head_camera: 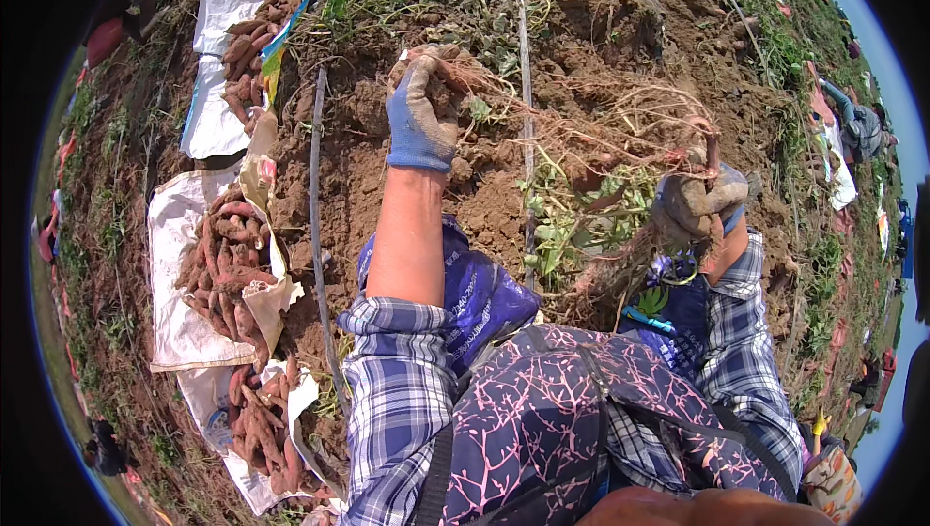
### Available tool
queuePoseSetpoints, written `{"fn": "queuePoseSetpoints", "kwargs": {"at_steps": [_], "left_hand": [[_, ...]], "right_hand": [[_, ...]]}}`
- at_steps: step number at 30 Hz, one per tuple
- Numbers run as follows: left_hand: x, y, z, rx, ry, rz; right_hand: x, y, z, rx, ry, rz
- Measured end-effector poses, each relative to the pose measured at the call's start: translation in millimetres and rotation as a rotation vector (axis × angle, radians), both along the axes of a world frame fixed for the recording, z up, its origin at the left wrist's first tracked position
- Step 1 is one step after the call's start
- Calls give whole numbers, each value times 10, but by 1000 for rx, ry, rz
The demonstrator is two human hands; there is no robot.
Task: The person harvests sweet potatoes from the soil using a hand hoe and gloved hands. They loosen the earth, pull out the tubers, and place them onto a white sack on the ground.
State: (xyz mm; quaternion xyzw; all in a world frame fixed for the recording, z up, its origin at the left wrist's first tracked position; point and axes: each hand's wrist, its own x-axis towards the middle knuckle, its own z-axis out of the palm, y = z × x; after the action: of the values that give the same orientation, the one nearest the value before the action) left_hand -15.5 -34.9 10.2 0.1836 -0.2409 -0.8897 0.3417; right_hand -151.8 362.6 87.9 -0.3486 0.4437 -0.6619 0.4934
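Note:
My left hand (423, 112), in a soil-stained blue glove, is closed around a soil-caked lump (445, 90) at the end of some thin roots. Whether a tuber lies inside the lump is hard to tell. My right hand (694, 199), gloved too, grips the thick stem (706, 137) of an uprooted sweet potato plant. Reddish stringy roots (596, 126) stretch between both hands above the soil. Below and left of my right hand are wilted leafy vines (588, 217) and a root clump (617, 268).
Sweet potatoes lie in piles (232, 250) (265, 424) (254, 46) on white woven sacks (171, 272) to the left. Grey drip hoses (317, 163) (527, 83) run along the soil. Purple printed plastic (472, 293) covers my legs. Another person (864, 130) bends at far right.

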Motion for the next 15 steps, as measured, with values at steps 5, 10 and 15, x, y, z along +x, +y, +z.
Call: {"fn": "queuePoseSetpoints", "kwargs": {"at_steps": [5, 10, 15], "left_hand": [[36, -133, 56, -90, 58, -46], [-46, 583, 288, -457, -99, -496], [-84, 1070, 301, -1085, -58, -571]], "right_hand": [[115, 336, 112, -30, 3, -299], [139, 348, 92, 42, -13, -508], [186, 334, -40, 200, -19, -669]]}}
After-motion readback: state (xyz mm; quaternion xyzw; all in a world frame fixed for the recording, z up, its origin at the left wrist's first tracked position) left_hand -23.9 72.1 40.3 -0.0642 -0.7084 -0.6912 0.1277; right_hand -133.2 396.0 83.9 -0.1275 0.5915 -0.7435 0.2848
